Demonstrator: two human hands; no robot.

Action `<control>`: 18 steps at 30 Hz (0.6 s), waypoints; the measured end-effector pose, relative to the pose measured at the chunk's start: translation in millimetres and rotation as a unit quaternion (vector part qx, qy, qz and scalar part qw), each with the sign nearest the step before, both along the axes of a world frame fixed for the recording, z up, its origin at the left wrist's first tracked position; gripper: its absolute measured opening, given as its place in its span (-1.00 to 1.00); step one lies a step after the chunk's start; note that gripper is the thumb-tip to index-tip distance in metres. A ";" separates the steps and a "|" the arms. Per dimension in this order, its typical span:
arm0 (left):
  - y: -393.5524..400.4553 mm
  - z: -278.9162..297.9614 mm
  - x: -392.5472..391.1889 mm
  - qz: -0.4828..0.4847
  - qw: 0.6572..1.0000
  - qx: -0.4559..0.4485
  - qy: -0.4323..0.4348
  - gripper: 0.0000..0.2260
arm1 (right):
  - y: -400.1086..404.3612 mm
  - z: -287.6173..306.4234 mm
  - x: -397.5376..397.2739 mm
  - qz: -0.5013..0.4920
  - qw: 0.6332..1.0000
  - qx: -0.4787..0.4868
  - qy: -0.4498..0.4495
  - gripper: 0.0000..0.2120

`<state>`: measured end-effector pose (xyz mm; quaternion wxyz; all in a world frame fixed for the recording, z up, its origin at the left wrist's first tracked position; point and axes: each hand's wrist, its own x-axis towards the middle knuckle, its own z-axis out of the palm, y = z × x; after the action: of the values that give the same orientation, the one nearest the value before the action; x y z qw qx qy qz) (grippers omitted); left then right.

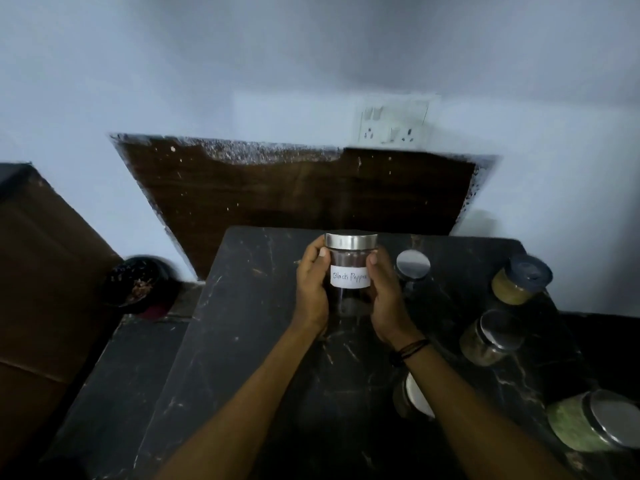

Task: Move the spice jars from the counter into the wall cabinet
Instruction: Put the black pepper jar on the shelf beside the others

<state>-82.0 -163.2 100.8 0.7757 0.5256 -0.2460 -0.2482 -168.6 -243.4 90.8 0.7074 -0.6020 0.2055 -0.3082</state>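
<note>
A glass jar (349, 268) with a steel lid and a white label reading "Black Pepper" is held up above the black counter (242, 341). My left hand (311, 285) grips its left side and my right hand (384, 292) grips its right side, thumbs on the front. Several more steel-lidded jars stand on the counter to the right: a dark one (412, 268) just beside my right hand, a yellow-filled one (519, 280), a brownish one (491, 337), a green-filled one (595, 426), and one (412, 396) partly hidden under my right forearm. No wall cabinet is in view.
A dark wooden board (294, 192) leans against the pale wall behind the counter. A switch and socket plate (391, 123) sits on the wall above it. A dark bowl with scraps (138, 282) stands at the left, beside brown cardboard (45, 271).
</note>
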 end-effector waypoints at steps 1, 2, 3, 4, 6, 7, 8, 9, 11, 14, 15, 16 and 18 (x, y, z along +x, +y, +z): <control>-1.4 13.7 0.0 -0.002 1.000 -0.013 -0.009 -0.55 | -1.0 13.2 -0.4 0.005 1.000 -0.008 -0.015 -0.52; -4.7 31.4 1.6 -0.001 0.999 -0.031 -0.026 -0.55 | -4.1 30.6 1.3 0.009 0.999 -0.015 -0.034 -0.49; -6.1 46.3 1.5 -0.003 0.998 -0.047 -0.044 -0.57 | -4.9 46.5 1.3 0.017 0.998 -0.014 -0.055 -0.46; -8.8 64.8 3.2 -0.005 0.996 -0.069 -0.063 -0.58 | -7.6 67.1 2.0 0.027 0.996 -0.020 -0.082 -0.43; -15.8 105.9 7.8 -0.014 0.990 -0.113 -0.085 -0.58 | -12.0 112.2 4.9 0.042 0.990 -0.045 -0.128 -0.42; -20.0 130.7 10.5 -0.017 0.985 -0.136 -0.102 -0.58 | -15.2 138.6 7.0 0.045 0.986 -0.062 -0.150 -0.44; -23.7 153.5 13.4 -0.023 0.980 -0.156 -0.118 -0.59 | -17.3 164.0 8.5 0.048 0.982 -0.074 -0.166 -0.46; -27.5 175.3 16.3 -0.029 0.976 -0.173 -0.132 -0.60 | -19.7 188.7 9.7 0.049 0.979 -0.084 -0.179 -0.49; -33.9 218.6 19.3 -0.042 0.968 -0.197 -0.147 -0.63 | -23.6 233.4 11.2 0.042 0.974 -0.117 -0.191 -0.57; -40.6 276.7 21.5 -0.046 0.957 -0.230 -0.173 -0.67 | -28.8 289.3 11.7 0.037 0.962 -0.159 -0.218 -0.62; -42.9 294.4 22.3 -0.049 0.953 -0.240 -0.179 -0.68 | -31.0 306.0 12.5 0.036 0.958 -0.171 -0.227 -0.60; -44.6 309.3 22.8 -0.054 0.950 -0.248 -0.184 -0.69 | -32.8 320.1 13.0 0.037 0.955 -0.180 -0.234 -0.59; -48.7 337.6 25.0 -0.063 0.944 -0.262 -0.193 -0.67 | -37.3 348.8 14.9 0.038 0.948 -0.199 -0.244 -0.56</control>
<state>-56.9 -211.9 438.4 0.8063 0.3251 -0.4799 -0.1175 -153.7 -280.7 439.5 0.6131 -0.6443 -0.0619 -0.4530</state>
